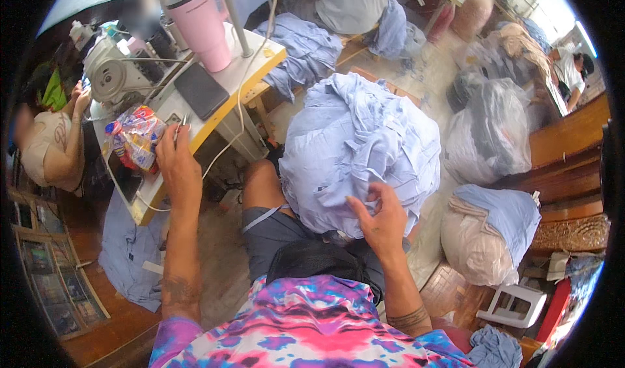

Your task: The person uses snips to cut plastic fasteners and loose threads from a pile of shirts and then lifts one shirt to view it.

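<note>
Your right hand [384,221] lies spread on the near side of the big bundle of pale blue cloth [361,150] that sits on your lap, fingers [361,206] loose and open against the fabric, pressing rather than clutching. Your left hand [177,163] is stretched out to the near edge of the sewing bench [260,59], its fingers pinched around a small metal tool [183,121], likely thread snips, though it is too small to tell for sure.

The bench's yellow front edge runs on a slant away from that hand, and a white cord [224,147] hangs down over it just beside your wrist. Just left of your left hand lies a colourful snack bag [135,137], almost touching your fingers. Farther along the bench sit a dark phone [200,89], a pink tumbler [202,26] and the sewing machine [114,72].

Between the bench and the bundle there is only a narrow gap, filled by your bare knee [263,186]. To your right the floor is crowded: a clear plastic sack of cloth [488,134], a beige and blue sack [485,234] and a white plastic stool [514,303]. Another person [52,147] sits at the far left, beyond the bench.
</note>
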Motion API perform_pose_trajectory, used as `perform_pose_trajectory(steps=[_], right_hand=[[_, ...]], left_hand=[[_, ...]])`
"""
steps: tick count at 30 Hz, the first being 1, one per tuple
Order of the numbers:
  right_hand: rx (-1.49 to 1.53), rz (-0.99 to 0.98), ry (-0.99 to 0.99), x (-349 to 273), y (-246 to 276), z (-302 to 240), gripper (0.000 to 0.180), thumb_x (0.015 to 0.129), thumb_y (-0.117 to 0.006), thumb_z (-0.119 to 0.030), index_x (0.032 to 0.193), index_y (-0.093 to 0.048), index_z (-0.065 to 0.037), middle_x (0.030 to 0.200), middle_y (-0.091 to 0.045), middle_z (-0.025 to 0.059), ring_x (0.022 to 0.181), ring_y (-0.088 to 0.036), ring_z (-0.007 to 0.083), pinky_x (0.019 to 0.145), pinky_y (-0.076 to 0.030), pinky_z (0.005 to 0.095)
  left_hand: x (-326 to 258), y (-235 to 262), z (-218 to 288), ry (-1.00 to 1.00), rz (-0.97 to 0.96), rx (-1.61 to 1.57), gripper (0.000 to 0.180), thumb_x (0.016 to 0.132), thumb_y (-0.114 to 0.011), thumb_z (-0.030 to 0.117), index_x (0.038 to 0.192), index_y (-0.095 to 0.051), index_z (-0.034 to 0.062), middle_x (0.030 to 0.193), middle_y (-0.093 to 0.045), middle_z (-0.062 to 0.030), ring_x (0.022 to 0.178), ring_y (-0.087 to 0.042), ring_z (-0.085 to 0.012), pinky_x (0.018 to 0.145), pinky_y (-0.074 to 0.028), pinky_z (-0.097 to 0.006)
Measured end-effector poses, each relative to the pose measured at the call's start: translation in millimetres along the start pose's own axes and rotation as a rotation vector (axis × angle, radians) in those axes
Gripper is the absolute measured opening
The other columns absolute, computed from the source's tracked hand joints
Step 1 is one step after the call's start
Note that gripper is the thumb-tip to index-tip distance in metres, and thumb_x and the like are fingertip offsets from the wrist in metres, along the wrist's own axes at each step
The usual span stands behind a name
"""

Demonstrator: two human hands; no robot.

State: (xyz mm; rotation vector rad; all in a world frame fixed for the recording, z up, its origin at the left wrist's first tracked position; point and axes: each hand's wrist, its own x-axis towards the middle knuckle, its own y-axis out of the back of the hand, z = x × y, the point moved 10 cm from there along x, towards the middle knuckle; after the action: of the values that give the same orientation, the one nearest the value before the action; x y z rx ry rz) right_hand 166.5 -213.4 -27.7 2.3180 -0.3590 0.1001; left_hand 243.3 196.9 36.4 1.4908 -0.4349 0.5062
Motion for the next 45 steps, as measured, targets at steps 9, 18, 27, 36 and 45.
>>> perform_pose_trajectory(steps=[9,18,27,36,45], right_hand=[[0.227,0.213,-0.258,40.0,53.8,53.4,0.025,0.1,-0.073,-0.025,0.105,-0.075,0.0,0.072,-0.061,-0.0001,0.065,-0.054,0.0082,0.058,-0.041,0.0256],[0.761,0.267,-0.188,69.3,119.2,63.0,0.026,0.11,-0.057,-0.03,0.107,-0.068,-0.006,0.087,-0.067,-0.0003,0.075,-0.065,0.0091,0.061,-0.048,0.0235],[1.028,0.396,0.049,120.7,202.6,9.2,0.021,0.112,-0.05,-0.03,0.116,-0.062,-0.012,0.112,-0.069,0.0012,0.101,-0.067,0.0136,0.086,-0.054,0.0332],[0.738,0.278,0.24,258.1,145.0,-79.9,0.03,0.11,-0.055,-0.031,0.111,-0.069,-0.004,0.091,-0.065,0.003,0.085,-0.061,0.0135,0.08,-0.05,0.0287],[0.253,0.213,-0.053,67.4,55.3,41.6,0.031,0.094,-0.077,-0.024,0.109,-0.065,0.001,0.092,-0.068,0.0135,0.073,-0.061,0.0167,0.068,-0.052,0.0328]], left_hand=[[-16.8,26.1,17.2,0.047,0.183,-0.204,0.042,0.095,-0.061,-0.002,0.137,-0.061,0.0004,0.137,-0.06,-0.0176,0.129,-0.055,-0.0369,0.11,-0.042,-0.048],[-23.1,-7.3,264.1,-0.571,-0.248,-0.966,0.038,0.081,-0.072,0.006,0.119,-0.072,0.0099,0.146,-0.053,-0.0163,0.134,-0.05,-0.0397,0.11,-0.043,-0.049],[-33.5,59.1,274.0,-0.762,-0.163,-0.978,0.018,0.081,-0.081,0.023,0.09,-0.073,0.0103,0.137,-0.061,-0.0124,0.133,-0.053,-0.0369,0.11,-0.043,-0.05],[-83.8,81.1,327.8,-0.753,-0.409,-0.893,0.035,0.089,-0.078,0.027,0.12,-0.068,0.0144,0.118,-0.072,-0.0125,0.109,-0.069,-0.0277,0.105,-0.045,-0.053],[-92.7,-43.0,230.2,0.197,-0.891,-1.64,0.036,0.102,-0.059,0.0,0.137,-0.057,0.0001,0.125,-0.069,-0.0135,0.103,-0.072,-0.0175,0.068,-0.06,-0.029]])
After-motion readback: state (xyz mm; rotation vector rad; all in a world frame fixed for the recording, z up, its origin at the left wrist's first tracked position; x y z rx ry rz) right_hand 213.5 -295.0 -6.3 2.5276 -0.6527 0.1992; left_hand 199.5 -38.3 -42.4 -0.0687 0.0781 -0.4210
